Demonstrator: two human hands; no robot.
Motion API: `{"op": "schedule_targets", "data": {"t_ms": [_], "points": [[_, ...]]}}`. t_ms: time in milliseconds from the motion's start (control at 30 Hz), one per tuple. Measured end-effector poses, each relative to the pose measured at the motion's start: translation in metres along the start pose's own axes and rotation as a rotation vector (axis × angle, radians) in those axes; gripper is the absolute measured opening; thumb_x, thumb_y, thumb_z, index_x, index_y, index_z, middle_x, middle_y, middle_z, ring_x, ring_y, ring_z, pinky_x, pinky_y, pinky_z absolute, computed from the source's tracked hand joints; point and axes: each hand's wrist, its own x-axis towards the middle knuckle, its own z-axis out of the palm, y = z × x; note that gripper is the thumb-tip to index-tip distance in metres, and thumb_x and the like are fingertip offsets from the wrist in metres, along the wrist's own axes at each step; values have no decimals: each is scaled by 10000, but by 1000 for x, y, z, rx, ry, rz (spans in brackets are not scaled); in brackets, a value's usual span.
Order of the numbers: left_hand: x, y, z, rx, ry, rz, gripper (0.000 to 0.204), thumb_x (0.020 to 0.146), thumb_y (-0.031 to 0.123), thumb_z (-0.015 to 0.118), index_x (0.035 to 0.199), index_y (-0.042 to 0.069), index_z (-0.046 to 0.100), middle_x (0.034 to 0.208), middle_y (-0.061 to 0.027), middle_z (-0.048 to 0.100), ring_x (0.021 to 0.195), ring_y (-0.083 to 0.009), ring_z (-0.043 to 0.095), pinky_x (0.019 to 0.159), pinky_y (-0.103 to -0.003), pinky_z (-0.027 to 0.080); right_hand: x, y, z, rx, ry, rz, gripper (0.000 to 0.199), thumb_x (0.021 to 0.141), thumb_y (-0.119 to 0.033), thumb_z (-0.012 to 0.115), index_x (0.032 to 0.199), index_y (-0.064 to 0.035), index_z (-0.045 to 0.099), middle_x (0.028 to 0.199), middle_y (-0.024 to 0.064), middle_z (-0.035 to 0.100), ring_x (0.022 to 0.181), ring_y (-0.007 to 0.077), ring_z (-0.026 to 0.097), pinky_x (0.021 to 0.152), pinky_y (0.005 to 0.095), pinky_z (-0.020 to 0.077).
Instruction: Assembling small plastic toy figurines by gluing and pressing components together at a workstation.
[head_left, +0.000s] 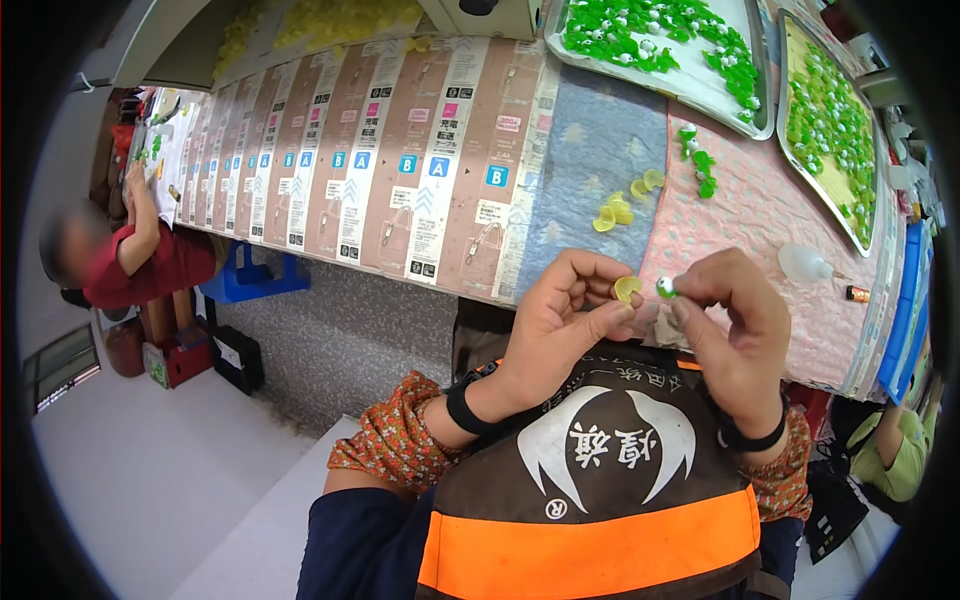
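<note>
Yellow piece (626, 288), 1: small, curved, translucent. Location: held between thumb and fingers of the left hand (560, 320), before the apron (600, 425). Handling, judged from where I stand: very light, smooth, probably thin and springy, perhaps slick; best taken lightly by its rim, since a hard pinch might bend it.

Green piece (665, 287), 1: small, with a white ball-like part. Location: pinched in the right hand (737, 312), thumb and finger nearly closed around it, just beside the yellow piece and seemingly apart from it. Handling, judged: light; the ball likely slippery, the green part perhaps softer; best gripped across its sides.

Edges: the front rim of the table (430, 272) runs near both hands, with the apron below it.

Room: blue cloth (590, 130) and pink cloth (735, 215) spread ahead, bounded by 2 trays (766, 110) at the far side. Within that stretch: loose yellow pieces (619, 213), green clusters (706, 172). To the right: a squeeze bottle (803, 264), lying on its side.
</note>
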Motion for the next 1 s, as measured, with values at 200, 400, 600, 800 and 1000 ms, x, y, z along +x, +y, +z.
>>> {"op": "schedule_targets", "data": {"t_ms": [200,400,600,800,1000], "points": [[0,0,6,21,-19,3,299,948,-2,609,1220,-1,485,1108,-101,619,1023,-143,636,831,-280,576,-12,-3,13,-57,77,-188,200,752,149,654,899,15,630,852,113,622,757,222,639,671,301,507],[-2,-2,8,57,-39,24,300,939,-12,617,1209,-13,486,1115,-106,603,1012,-135,623,828,-275,575,-18,0,16,-120,103,-264,237,752,139,679,934,-8,640,882,132,636,734,224,657,597,288,505],[-3,-5,11,100,-31,69,296,936,-23,618,1211,-5,509,1093,-68,578,975,-85,586,792,-211,551,-23,5,18,-187,83,-271,262,708,139,686,921,-11,664,881,127,638,725,231,636,598,299,497],[-3,-4,9,97,-69,58,325,919,-52,625,1218,-11,505,1113,-83,573,1016,-103,582,827,-241,562,-27,3,18,-227,85,-253,271,691,135,691,918,-10,662,860,124,632,720,248,617,592,319,482],[-7,1,11,-27,-99,-17,333,940,-30,608,1254,-11,498,1129,-92,598,1031,-132,616,839,-283,577,-29,6,19,-245,113,-311,289,678,133,701,925,-11,653,846,122,623,706,252,603,576,326,473]]}}
